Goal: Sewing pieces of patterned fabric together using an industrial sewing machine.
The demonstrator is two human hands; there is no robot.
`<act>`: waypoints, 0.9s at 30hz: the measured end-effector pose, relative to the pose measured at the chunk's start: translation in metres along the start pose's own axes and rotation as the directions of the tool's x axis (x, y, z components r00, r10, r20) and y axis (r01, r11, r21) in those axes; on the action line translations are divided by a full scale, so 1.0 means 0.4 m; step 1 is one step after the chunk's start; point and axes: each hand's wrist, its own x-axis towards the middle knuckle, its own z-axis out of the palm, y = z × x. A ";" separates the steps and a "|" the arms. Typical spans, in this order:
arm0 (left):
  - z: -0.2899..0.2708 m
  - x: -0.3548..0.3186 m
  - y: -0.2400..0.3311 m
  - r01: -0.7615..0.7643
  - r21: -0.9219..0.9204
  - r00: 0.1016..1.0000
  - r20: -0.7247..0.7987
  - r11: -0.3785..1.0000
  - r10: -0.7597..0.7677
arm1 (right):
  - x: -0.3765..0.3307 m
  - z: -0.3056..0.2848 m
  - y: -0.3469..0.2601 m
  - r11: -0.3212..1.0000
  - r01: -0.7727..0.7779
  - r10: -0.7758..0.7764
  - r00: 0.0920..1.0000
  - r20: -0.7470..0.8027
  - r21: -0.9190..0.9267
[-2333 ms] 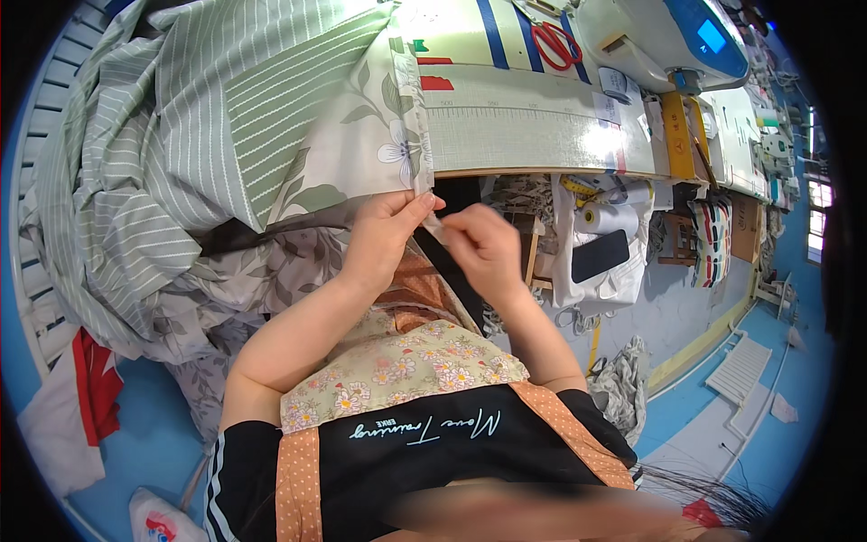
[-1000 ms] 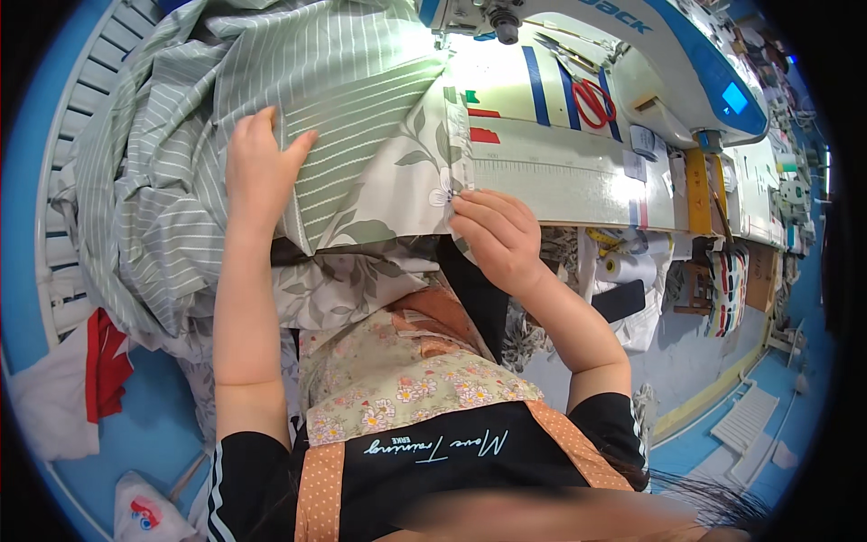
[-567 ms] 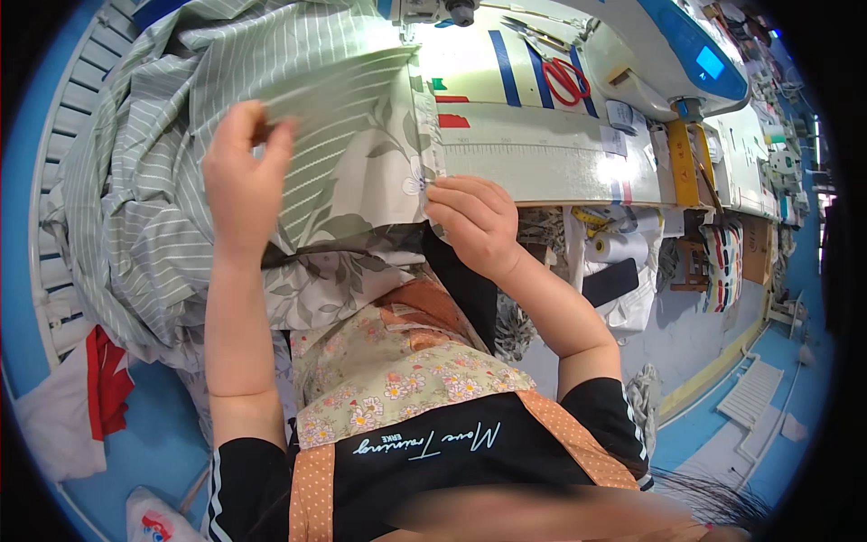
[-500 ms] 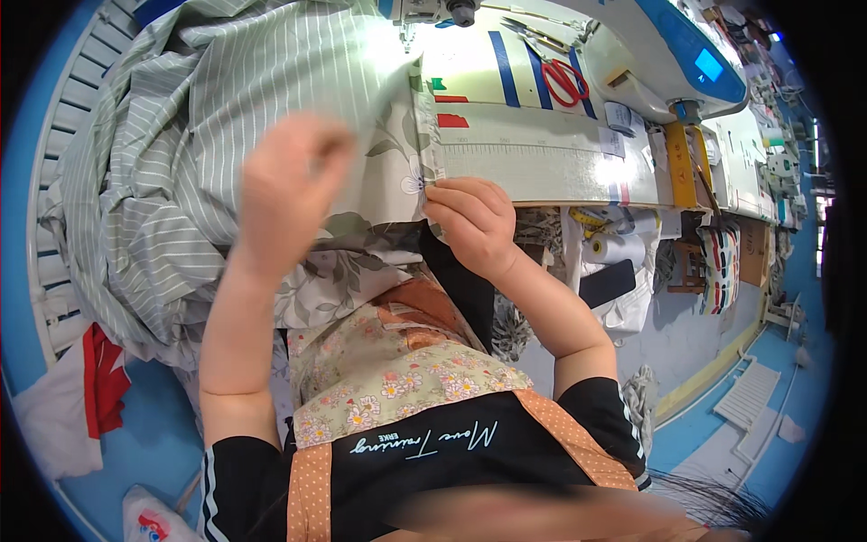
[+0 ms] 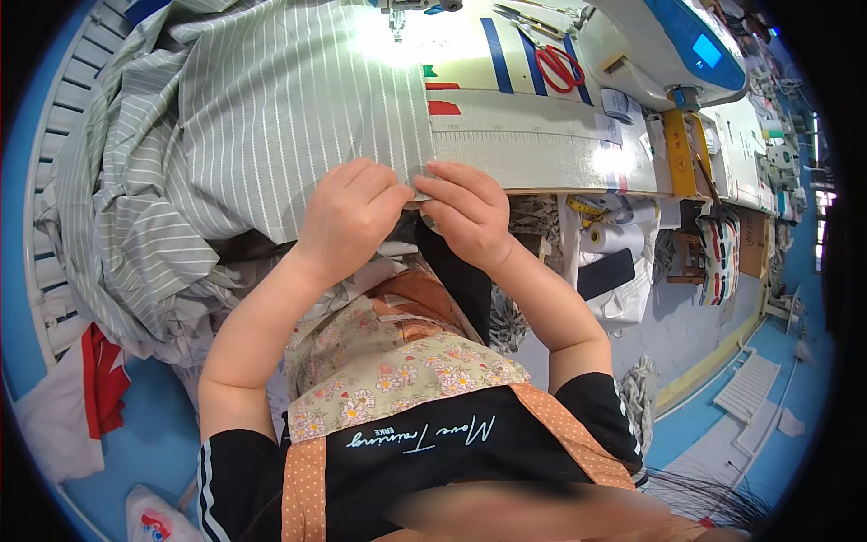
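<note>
Grey-green striped fabric (image 5: 298, 99) covers the left part of the sewing table, its straight right edge running from the machine's needle area (image 5: 397, 25) toward me. At the near end of that edge, my left hand (image 5: 357, 217) is closed in a pinch on the fabric. My right hand (image 5: 465, 212) is beside it, its bent fingers closed at the fabric's corner. The two hands' fingertips almost meet there. What lies between the fingertips is mostly hidden.
Red-handled scissors (image 5: 560, 69) lie at the back right, near the blue-and-white sewing machine (image 5: 668, 45). A printed ruler scale (image 5: 515, 137) runs along the table front. Below the table hang a thread spool (image 5: 603, 239) and a dark phone (image 5: 605, 274) in a white cloth pouch.
My left hand has come right to the fabric's near corner, beside my right hand. The floral strip along the edge no longer shows there; the striped side now lies over it.
</note>
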 end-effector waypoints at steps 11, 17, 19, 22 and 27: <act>-0.071 -0.183 -0.125 0.216 0.455 0.952 0.097 0.864 -0.289 | 0.078 -0.031 -0.002 0.980 -0.091 0.083 0.995 0.055 0.176; -0.306 -0.117 0.029 0.470 0.275 0.744 0.387 0.839 -0.544 | 0.055 -0.016 -0.006 0.979 -0.136 0.127 0.990 0.066 0.149; -0.344 -0.047 0.056 0.432 -0.321 0.773 0.614 0.843 -0.162 | 0.059 -0.014 -0.004 0.981 -0.125 0.113 0.990 0.088 0.149; -0.261 0.089 0.026 0.243 -0.374 0.934 0.341 0.895 -0.111 | 0.071 -0.008 -0.007 0.981 -0.114 0.098 0.989 0.108 0.154; -0.061 0.115 -0.127 0.222 -0.003 0.902 0.380 0.975 -0.205 | 0.085 -0.017 -0.018 0.980 -0.111 0.089 0.986 0.139 0.163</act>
